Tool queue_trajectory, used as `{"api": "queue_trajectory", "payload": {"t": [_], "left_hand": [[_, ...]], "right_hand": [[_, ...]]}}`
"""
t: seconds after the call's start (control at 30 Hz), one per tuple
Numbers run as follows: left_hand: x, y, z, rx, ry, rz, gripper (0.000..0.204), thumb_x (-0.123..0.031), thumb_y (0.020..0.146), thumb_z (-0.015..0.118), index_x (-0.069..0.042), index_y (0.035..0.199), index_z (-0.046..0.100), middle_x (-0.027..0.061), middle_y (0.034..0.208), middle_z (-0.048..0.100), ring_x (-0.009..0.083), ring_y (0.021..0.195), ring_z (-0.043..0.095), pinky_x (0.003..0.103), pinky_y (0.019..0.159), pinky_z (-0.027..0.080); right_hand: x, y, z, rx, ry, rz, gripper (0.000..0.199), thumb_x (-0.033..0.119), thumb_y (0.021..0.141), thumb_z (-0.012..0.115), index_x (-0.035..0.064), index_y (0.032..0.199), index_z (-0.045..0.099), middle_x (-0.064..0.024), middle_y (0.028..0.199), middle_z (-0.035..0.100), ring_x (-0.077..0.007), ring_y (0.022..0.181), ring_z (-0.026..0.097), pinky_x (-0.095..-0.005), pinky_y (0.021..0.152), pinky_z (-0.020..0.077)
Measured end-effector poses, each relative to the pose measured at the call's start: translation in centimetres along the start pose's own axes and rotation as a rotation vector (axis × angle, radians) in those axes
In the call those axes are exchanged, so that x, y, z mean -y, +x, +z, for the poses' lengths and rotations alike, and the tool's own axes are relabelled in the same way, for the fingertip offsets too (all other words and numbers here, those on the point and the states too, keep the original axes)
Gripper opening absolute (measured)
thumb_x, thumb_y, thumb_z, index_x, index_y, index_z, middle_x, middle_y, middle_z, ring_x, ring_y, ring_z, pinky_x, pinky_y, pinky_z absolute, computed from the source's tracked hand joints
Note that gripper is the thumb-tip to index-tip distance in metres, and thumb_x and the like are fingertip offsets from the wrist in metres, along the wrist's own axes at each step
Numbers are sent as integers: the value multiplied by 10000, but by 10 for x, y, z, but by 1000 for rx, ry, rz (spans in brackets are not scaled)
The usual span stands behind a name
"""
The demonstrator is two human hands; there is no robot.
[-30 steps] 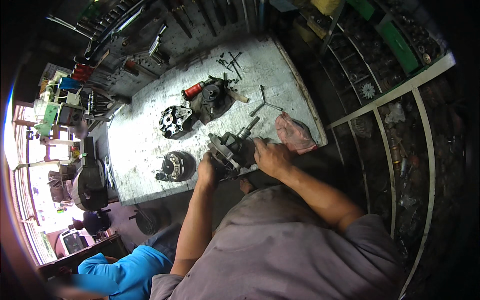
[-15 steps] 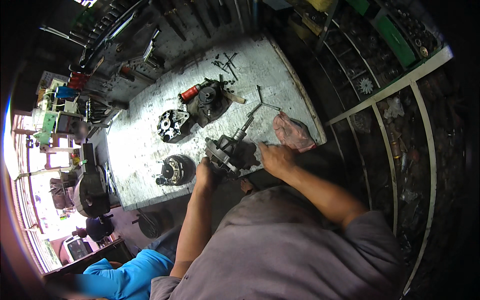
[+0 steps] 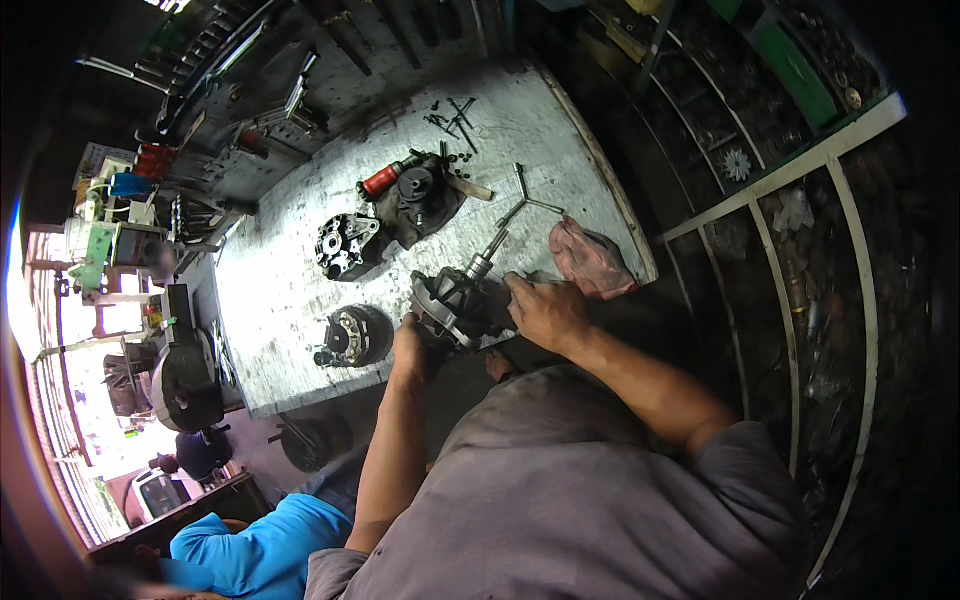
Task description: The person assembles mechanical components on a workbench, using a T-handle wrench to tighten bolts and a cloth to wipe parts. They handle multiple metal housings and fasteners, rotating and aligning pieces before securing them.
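Note:
My left hand (image 3: 409, 348) is closed round the near side of an alternator rotor (image 3: 445, 305), a dark and grey metal piece held tilted over the bench's near edge. Its bright shaft (image 3: 485, 258) points up and away to the right. Just right of the rotor is my right hand (image 3: 550, 312), its fingers curled in; what they hold, if anything, is hidden. Left of the rotor lies a round stator (image 3: 362, 338) with a ring of windings. Beyond it sits an open alternator housing (image 3: 345, 246), and a dark pulley-like unit (image 3: 418, 190) rests on a cloth farther back.
On the bench (image 3: 285, 285) are a three-armed wrench (image 3: 522, 203), a pink rag (image 3: 590, 262), a red-handled tool (image 3: 380, 182) and loose bolts (image 3: 455, 125). Shelves of parts (image 3: 790, 250) stand at right. A person in a blue shirt (image 3: 265, 545) is at lower left.
My right hand has shifted slightly and its fingers have curled in more beside the rotor. My left hand keeps its grip on the rotor, nearly in place.

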State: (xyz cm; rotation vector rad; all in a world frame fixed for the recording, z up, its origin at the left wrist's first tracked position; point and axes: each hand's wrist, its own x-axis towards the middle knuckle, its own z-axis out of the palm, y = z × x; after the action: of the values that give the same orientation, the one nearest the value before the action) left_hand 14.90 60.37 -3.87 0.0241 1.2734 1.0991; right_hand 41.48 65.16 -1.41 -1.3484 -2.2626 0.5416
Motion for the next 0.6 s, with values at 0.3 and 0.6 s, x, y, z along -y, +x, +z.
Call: {"api": "queue_trajectory", "payload": {"t": [0.3,0.6], "left_hand": [[7,8,-9,1,15,-1,513,-362,1125,331,25,1388,542,221,1227,670,363,1006,722,526,793,621],[6,8,-6,-14,121,25,515,-385,1120,328,-4,1353,586,193,1159,705,328,918,726,487,724,608]], "right_hand": [[4,7,-4,-4,6,-36,301,207,938,721,74,1206,687,-169,695,703,-378,655,728,-518,602,579],[27,28,-22,173,-110,58,278,229,973,660,42,1174,701,-183,773,747,-381,728,763,-517,637,603]]}}
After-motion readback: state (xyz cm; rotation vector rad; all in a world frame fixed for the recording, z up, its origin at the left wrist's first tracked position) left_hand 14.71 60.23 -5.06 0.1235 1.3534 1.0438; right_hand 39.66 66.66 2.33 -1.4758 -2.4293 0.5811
